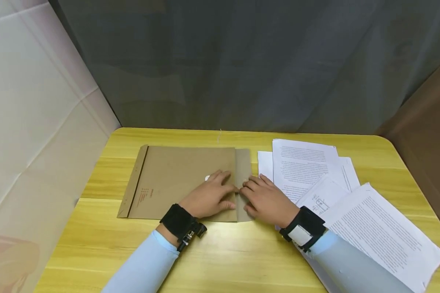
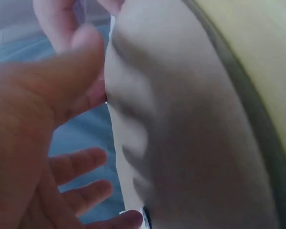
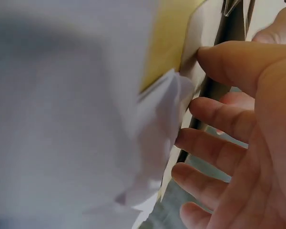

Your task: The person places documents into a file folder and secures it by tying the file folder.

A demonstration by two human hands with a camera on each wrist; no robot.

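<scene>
the fingers (image 1: pixel 220 179) of the left hand (image 1: pixel 209 197) lay straight and close together, flat on the brown envelope (image 1: pixel 176 183), their tips at the fold line of its flap (image 1: pixel 243 179). the fingers of the right hand (image 1: pixel 267 199) were also extended and only slightly spread, resting on the flap from the other side, so the two sets of fingertips nearly met at the crease. neither hand curled round anything; both pressed down with open palms.

the envelope lay flat on the yellow wooden table (image 1: pixel 212 260), left of centre, its flap end toward the loose printed sheets (image 1: pixel 315 171) fanned out at the right. the right forearm crossed over some of those sheets.

to work the flap well, it seemed best to hold the envelope body steady with the left palm while the right fingers moved along the crease evenly, keeping the edge square. the sleeve could drag the papers, so lifting the right wrist a little would help.
</scene>
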